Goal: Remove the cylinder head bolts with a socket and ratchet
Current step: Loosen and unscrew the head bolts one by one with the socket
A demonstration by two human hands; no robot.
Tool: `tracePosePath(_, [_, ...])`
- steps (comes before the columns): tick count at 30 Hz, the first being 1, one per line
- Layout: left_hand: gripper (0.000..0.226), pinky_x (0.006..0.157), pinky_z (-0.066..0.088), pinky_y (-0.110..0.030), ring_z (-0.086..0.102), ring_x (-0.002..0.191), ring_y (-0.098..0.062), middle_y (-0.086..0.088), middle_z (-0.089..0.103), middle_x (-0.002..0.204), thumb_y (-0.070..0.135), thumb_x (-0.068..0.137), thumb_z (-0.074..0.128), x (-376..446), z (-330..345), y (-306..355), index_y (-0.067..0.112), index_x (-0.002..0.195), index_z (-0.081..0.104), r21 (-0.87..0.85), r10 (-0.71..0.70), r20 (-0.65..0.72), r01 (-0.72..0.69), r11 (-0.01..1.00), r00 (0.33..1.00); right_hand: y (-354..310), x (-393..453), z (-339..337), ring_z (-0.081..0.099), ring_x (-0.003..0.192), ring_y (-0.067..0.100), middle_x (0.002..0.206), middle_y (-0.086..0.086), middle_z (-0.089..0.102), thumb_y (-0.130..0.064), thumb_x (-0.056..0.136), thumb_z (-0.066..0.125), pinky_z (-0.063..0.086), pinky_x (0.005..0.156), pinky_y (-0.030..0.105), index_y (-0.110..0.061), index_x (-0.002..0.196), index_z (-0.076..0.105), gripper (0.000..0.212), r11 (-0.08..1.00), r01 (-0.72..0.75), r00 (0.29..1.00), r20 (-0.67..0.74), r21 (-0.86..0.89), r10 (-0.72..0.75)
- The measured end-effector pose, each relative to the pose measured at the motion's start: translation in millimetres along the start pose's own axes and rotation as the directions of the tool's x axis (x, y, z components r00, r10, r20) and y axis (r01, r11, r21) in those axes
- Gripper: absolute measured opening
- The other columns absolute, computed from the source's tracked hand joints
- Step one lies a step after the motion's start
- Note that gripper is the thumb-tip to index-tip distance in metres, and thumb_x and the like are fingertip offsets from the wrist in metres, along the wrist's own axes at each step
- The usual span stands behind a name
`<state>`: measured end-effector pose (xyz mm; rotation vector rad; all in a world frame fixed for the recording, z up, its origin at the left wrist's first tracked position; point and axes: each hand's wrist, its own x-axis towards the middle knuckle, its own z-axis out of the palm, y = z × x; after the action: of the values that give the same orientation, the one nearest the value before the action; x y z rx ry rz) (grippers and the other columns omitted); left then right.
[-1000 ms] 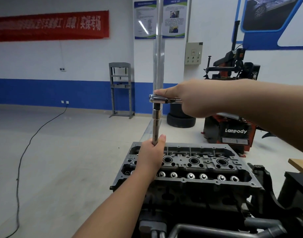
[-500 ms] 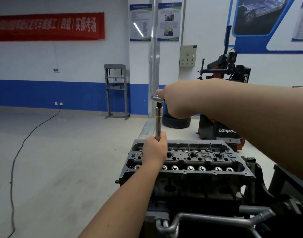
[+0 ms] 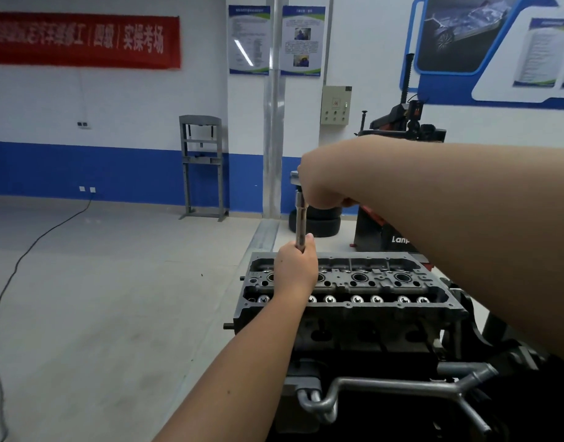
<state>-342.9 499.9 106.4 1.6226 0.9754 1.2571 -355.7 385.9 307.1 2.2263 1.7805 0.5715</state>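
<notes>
A dark grey cylinder head (image 3: pixel 347 311) sits on an engine stand in front of me, with round spark plug wells and a row of shiny valve tops. A long chrome extension bar (image 3: pixel 300 223) stands upright over the head's far left part. My left hand (image 3: pixel 295 271) grips the lower end of the bar, hiding the socket and the bolt below. My right hand (image 3: pixel 322 183) grips the ratchet (image 3: pixel 294 179) at the top of the bar; only the ratchet's head shows, the handle is hidden under my hand and forearm.
Grey metal pipes (image 3: pixel 386 386) run below the head at the stand's front. A red and black tyre machine (image 3: pixel 398 132) and stacked tyres (image 3: pixel 322 223) stand behind. A grey press frame (image 3: pixel 202 167) stands by the wall. A black cable (image 3: pixel 25 260) crosses the floor at left.
My right hand has swung the ratchet handle round towards me, so the handle is now hidden under the hand. My left hand has kept its grip low on the bar.
</notes>
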Motion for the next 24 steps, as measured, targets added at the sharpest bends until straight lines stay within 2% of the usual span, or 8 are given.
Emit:
tracePosePath(4, [0.045,0.048,0.036,-0.028,0.039,0.045,-0.008,0.007,0.043,0.055,0.046,0.105,0.048,0,-2,-1,0.021,0.067,0.045,-0.046,-0.012,0.009,0.012,0.999,1.0,-2,6,4,0.045,0.072,0.017,0.079,0.006,0.04,-0.011,0.104,0.042,0.041,0.071,0.028,0.0,0.13,0.052,0.03,1.0,-0.003,1.0,0.003,0.026,0.003])
tracePosePath(7, [0.045,0.051,0.038,-0.03,0.041,0.048,-0.011,0.006,0.044,0.055,0.046,0.105,0.049,1,-3,-2,0.021,0.067,0.045,-0.065,-0.026,0.007,0.026,0.998,1.0,2,10,9,0.047,0.081,0.019,0.08,0.003,0.039,-0.011,0.102,0.041,0.039,0.075,0.029,-0.005,0.134,0.05,0.034,0.986,0.02,0.999,-0.038,0.167,-0.014])
tracePosePath(11, [0.044,0.052,0.04,-0.031,0.041,0.047,-0.01,0.006,0.045,0.054,0.045,0.105,0.049,4,-3,-4,0.019,0.07,0.048,-0.077,-0.034,0.009,0.034,0.996,0.999,15,13,18,0.049,0.056,0.013,0.08,0.006,0.049,-0.005,0.098,0.046,0.04,0.038,0.019,-0.005,0.133,0.049,0.035,0.836,0.013,0.999,-0.035,0.548,0.007])
tracePosePath(13, [0.044,0.051,0.039,-0.03,0.04,0.043,-0.007,0.008,0.044,0.051,0.045,0.105,0.049,5,-1,-5,0.02,0.069,0.049,-0.069,-0.035,0.003,0.035,0.997,0.999,20,11,23,0.051,0.035,0.01,0.077,0.012,0.055,0.004,0.095,0.045,0.035,0.031,0.015,-0.004,0.136,0.046,0.042,0.738,0.017,1.0,-0.022,0.674,-0.003])
tracePosePath(15, [0.044,0.051,0.039,-0.03,0.039,0.041,-0.005,0.008,0.043,0.05,0.045,0.105,0.05,5,0,-6,0.02,0.069,0.048,-0.057,-0.03,-0.002,0.03,0.998,1.0,25,13,26,0.052,0.035,0.011,0.08,0.015,0.059,0.008,0.092,0.044,0.036,0.033,0.015,-0.004,0.136,0.047,0.046,0.711,0.002,1.0,-0.014,0.703,0.012])
tracePosePath(18, [0.044,0.051,0.039,-0.03,0.038,0.037,-0.004,0.009,0.042,0.047,0.045,0.104,0.05,6,0,-6,0.021,0.068,0.047,-0.053,-0.021,-0.008,0.021,0.998,1.0,27,17,26,0.053,0.051,0.018,0.085,0.019,0.063,0.004,0.092,0.045,0.041,0.037,0.018,-0.012,0.135,0.049,0.046,0.728,-0.011,1.0,0.008,0.686,0.008])
tracePosePath(21, [0.044,0.051,0.04,-0.03,0.041,0.04,-0.004,0.008,0.044,0.048,0.045,0.104,0.05,6,1,-6,0.02,0.067,0.049,-0.044,-0.014,-0.025,0.013,0.999,1.0,28,19,23,0.053,0.039,0.013,0.076,0.014,0.059,0.001,0.093,0.044,0.038,0.033,0.015,-0.009,0.129,0.053,0.038,0.764,-0.015,1.0,0.023,0.645,0.0])
tracePosePath(24, [0.044,0.051,0.041,-0.03,0.043,0.043,-0.007,0.007,0.046,0.052,0.045,0.104,0.05,5,1,-6,0.02,0.068,0.05,-0.038,-0.016,-0.037,0.015,0.999,0.999,26,20,24,0.045,0.027,0.007,0.071,0.011,0.056,-0.004,0.096,0.041,0.035,0.033,0.014,-0.007,0.132,0.056,0.039,0.745,-0.077,0.993,0.122,0.662,-0.006])
